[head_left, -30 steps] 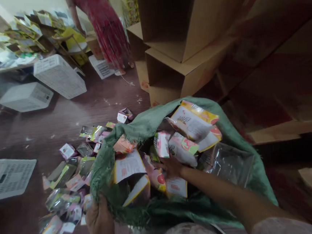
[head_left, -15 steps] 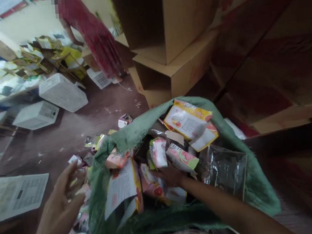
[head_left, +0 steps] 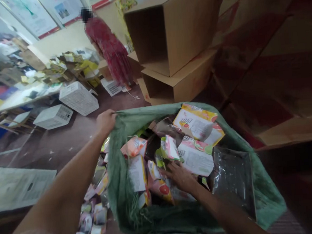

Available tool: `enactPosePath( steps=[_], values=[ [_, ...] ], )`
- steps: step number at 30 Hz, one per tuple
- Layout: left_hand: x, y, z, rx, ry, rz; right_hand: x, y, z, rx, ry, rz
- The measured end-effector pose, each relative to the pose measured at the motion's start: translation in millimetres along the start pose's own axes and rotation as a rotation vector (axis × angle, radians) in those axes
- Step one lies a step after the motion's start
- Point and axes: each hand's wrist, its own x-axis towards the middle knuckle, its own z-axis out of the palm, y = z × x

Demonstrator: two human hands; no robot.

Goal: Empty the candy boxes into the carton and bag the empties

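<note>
A green woven sack (head_left: 119, 193) stands open before me, filled with crumpled printed cartons and clear plastic trays. My left hand (head_left: 106, 122) is closed on the far left corner of its rim, pulling it outward. Inside the sack, my right hand (head_left: 180, 175) rests on the packaging with its fingers spread. By those fingers lies a pink and green carton (head_left: 171, 147); a white and pink carton (head_left: 195, 157) is just beyond. A yellow-edged carton (head_left: 196, 122) leans at the back, and a clear plastic tray (head_left: 232, 177) fills the right side.
Loose packaging scraps (head_left: 95, 213) cover the floor left of the sack. Big open cardboard boxes (head_left: 192, 30) are stacked behind it. White crates (head_left: 79, 98) stand by a littered table (head_left: 25, 93). A person in a red dress (head_left: 111, 48) stands at the back.
My left hand has moved from beside the sack up to its rim and taken hold, stretching the mouth wider. My right hand has stayed on the packaging. The view has tilted up slightly.
</note>
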Motion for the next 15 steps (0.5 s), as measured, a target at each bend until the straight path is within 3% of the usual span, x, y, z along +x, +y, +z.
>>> enactPosePath(
  steps=[4, 7, 9, 11, 13, 15],
  values=[
    [-18.0, 10.7, -7.4, -0.064, -0.128, 0.149, 0.5, -8.4, -15.1, -0.078, 0.048, 0.032],
    [-45.6, -10.7, 0.7, -0.206, -0.103, 0.233, -5.1, -12.6, -22.8, -0.078, 0.008, 0.047],
    [-67.1, -45.9, 10.5, -0.291, -0.025, 0.226, -9.9, -12.8, -27.7, -0.076, 0.023, 0.024],
    [-97.0, -95.2, 25.8, -0.364, 0.022, 0.124, -13.7, -15.0, -38.0, -0.072, 0.107, 0.003],
    [-142.0, -150.9, 46.9, -0.443, 0.002, -0.08, -15.9, -25.4, -57.2, -0.067, 0.297, 0.008],
    [-205.3, -203.9, 70.5, -0.499, -0.081, -0.334, -16.1, -49.5, -83.5, -0.101, 0.549, 0.032]
  ],
)
